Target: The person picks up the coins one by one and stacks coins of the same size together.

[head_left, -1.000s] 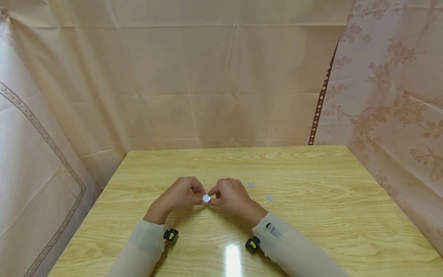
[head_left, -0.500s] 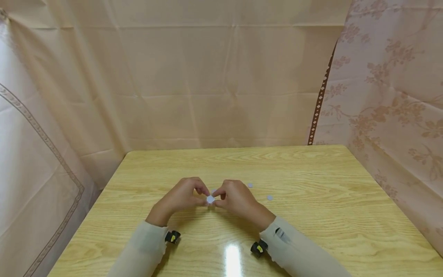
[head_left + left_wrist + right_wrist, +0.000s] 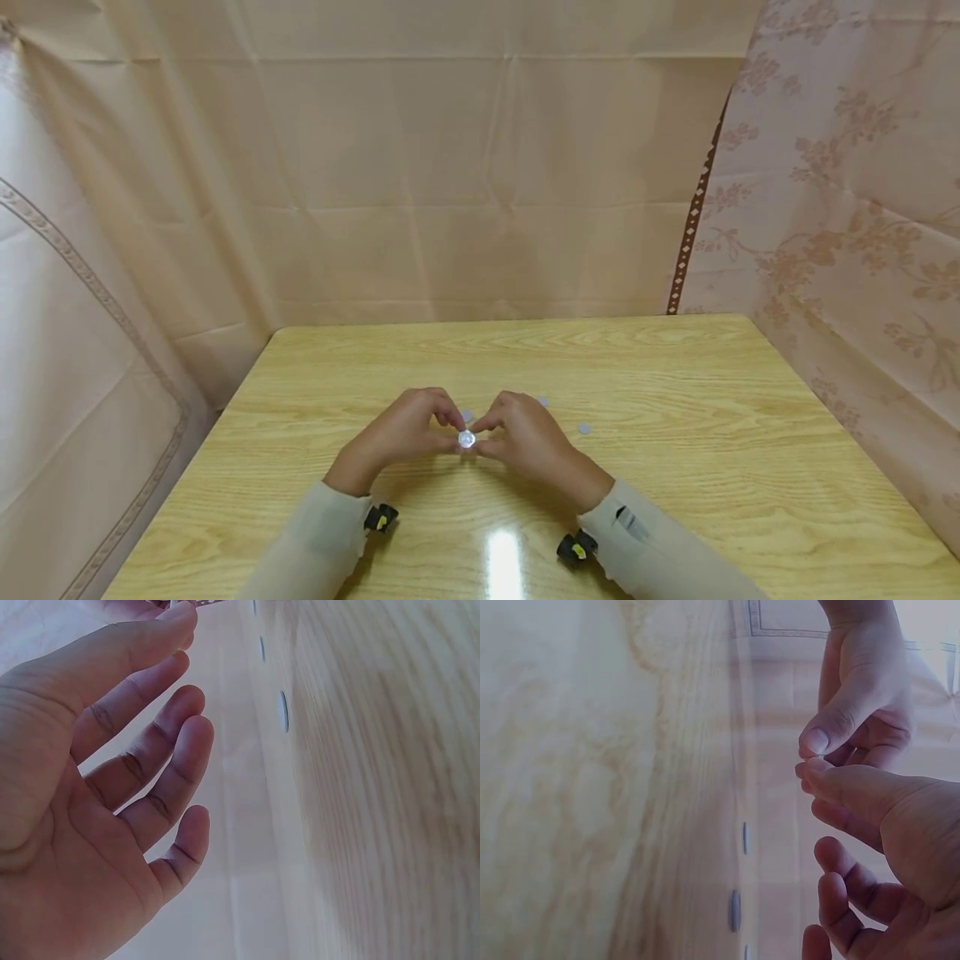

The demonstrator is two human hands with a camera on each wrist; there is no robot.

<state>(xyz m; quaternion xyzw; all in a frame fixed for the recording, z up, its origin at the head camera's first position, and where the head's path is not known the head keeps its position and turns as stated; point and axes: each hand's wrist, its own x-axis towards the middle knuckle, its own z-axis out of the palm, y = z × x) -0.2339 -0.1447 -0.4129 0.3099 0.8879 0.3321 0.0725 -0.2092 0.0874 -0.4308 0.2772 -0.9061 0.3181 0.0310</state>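
In the head view a small shiny silver coin (image 3: 467, 439) is held up over the table between both hands. My left hand (image 3: 411, 431) pinches it from the left with thumb and index finger. From the right, the right hand (image 3: 528, 439) grips its edge the same way. The other fingers of the left hand (image 3: 142, 772) are loosely bent in the left wrist view. In the right wrist view the thumbs of both hands meet tip to tip, and the coin is mostly hidden there by the right hand (image 3: 900, 832).
Three more coins lie flat on the wooden table (image 3: 675, 500): one coin (image 3: 467, 415) just behind the fingertips, another coin (image 3: 543, 402) beyond the right hand, and a coin (image 3: 584, 428) farther right. A beige cloth (image 3: 450, 167) hangs behind the table.
Both hands have shifted right and slightly nearer the person with the coin. Its face looked plain half a second ago and shines again now. The coin behind the fingertips has come into view.
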